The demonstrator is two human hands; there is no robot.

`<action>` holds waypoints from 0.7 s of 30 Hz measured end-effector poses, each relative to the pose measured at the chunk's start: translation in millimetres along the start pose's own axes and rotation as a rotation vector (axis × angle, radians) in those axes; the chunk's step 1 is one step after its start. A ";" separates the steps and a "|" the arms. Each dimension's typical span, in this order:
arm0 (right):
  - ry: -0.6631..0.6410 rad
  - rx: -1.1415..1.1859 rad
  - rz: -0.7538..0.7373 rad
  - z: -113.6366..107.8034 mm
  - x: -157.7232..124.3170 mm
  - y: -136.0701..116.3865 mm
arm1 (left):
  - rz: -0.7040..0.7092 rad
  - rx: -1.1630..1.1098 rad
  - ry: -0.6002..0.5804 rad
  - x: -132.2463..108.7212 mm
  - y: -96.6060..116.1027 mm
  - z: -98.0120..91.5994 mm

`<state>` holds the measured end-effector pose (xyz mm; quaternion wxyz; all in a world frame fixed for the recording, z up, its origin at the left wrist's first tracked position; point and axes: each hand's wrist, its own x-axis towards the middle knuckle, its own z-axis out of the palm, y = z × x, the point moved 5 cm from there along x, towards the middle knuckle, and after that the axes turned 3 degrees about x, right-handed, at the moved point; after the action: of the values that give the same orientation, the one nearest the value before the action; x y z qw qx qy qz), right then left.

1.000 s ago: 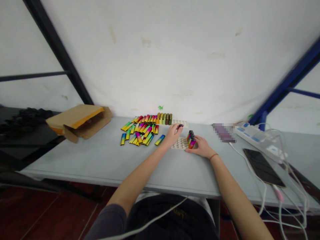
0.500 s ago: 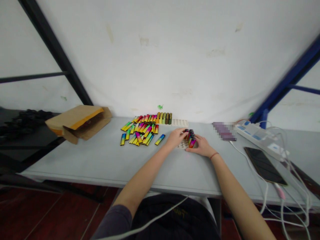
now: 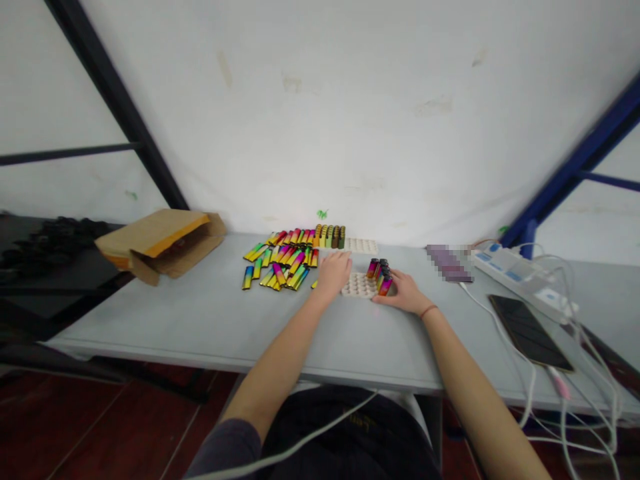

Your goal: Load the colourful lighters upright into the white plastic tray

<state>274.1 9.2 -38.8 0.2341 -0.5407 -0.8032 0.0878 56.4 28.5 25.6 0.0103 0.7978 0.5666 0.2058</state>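
Note:
A white tray (image 3: 359, 285) with rows of round holes lies in front of me. Shiny rainbow-coloured tubes (image 3: 385, 287) with dark tops stand upright in its right end, and one more tube (image 3: 372, 268) stands one row further left. My right hand (image 3: 406, 295) grips the tray's right end, thumb at the near corner and fingers behind the tubes. My left hand (image 3: 333, 275) is off the tray's left side, fingers loosely extended and no held tube visible. It mostly covers a loose tube (image 3: 315, 285), whose end peeks out beside the wrist.
Many loose tubes (image 3: 280, 270) lie piled to the left. Behind them stand a filled block of upright tubes (image 3: 330, 237) and another white tray (image 3: 363, 246). A brown paper bag (image 3: 160, 240) sits far left. Phone (image 3: 530, 332), power strip (image 3: 520, 277) and cables occupy the right.
My left hand has let go of a tube standing in the tray and moved left over the loose tube. My right hand has stayed at the tray's right end.

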 end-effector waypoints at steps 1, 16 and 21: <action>-0.001 -0.005 0.007 0.4 0.1 0.4 | -0.063 0.037 -0.008 -0.1 -9.6 -5.4; 0.017 -0.019 0.001 2.9 0.5 2.7 | -0.254 -0.020 -0.235 -0.8 -58.1 -5.8; 0.008 -0.015 0.012 2.5 0.1 1.9 | -0.250 -0.007 -0.305 -1.7 -61.0 -4.6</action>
<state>274.5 10.4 -41.6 0.2329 -0.5475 -0.7997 0.0811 -0.5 47.7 14.0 0.1242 0.7430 0.6526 0.0815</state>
